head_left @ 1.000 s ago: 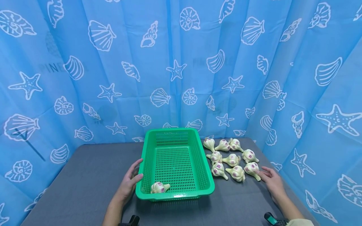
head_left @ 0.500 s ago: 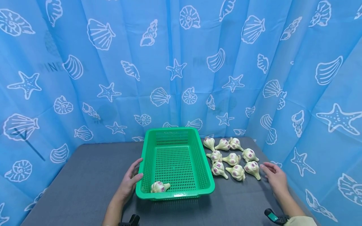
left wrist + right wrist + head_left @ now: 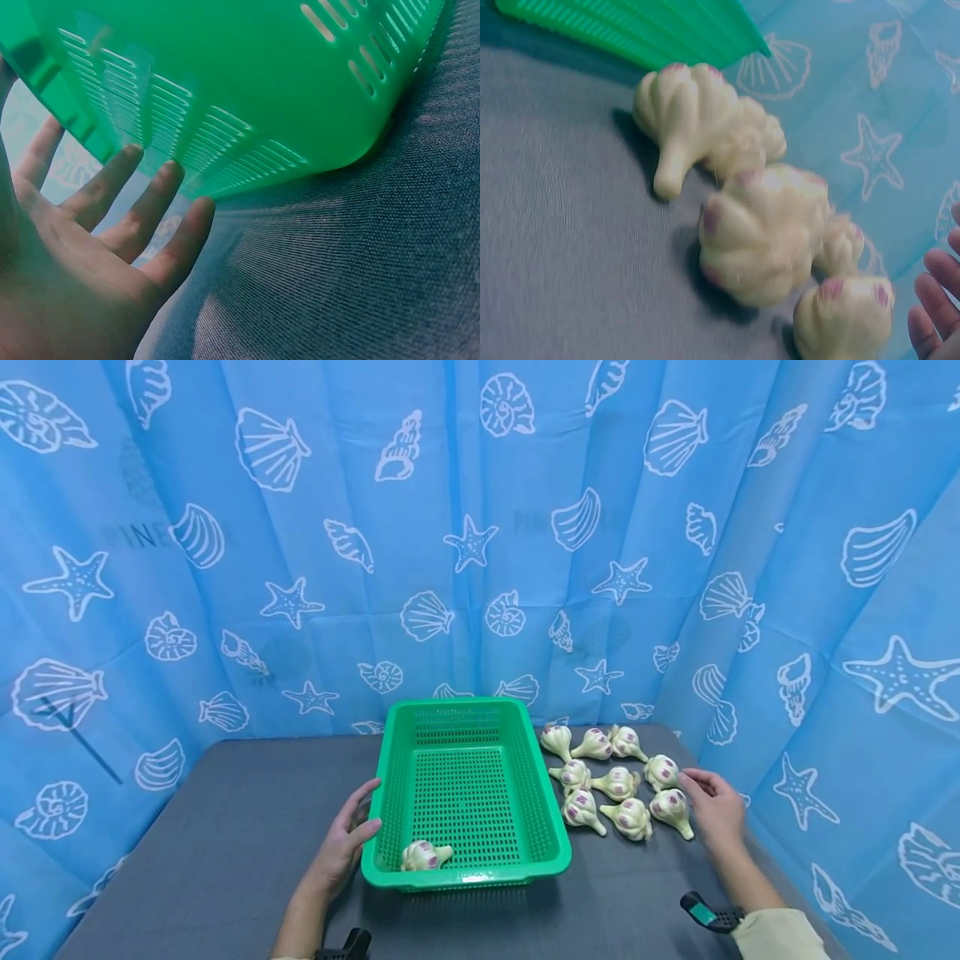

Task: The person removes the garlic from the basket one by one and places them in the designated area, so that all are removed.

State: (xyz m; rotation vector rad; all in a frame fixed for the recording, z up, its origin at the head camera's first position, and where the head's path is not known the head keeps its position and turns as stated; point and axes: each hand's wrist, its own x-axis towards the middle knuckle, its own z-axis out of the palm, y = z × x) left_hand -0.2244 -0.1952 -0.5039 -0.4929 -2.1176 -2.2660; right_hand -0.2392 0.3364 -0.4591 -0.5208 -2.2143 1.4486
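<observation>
A green plastic basket stands on the table with one garlic bulb inside at its near left corner. My left hand rests at the basket's left rim, and the left wrist view shows its fingers spread along the slotted side wall. Right of the basket lie several garlic bulbs with purple marks, grouped together. My right hand is at the group's right edge, its fingertips right beside a garlic bulb. In the right wrist view the fingers appear at the right edge, holding nothing, near another garlic bulb.
Grey cloth covers the table. A blue curtain with white shell and starfish prints hangs behind it and along the right side, close to my right hand. Black straps sit on both wrists.
My right hand has drawn off the nearest right-hand bulb and moved farther back, to the bulb behind it. The left hand, basket and garlic bulbs have stayed in place.
</observation>
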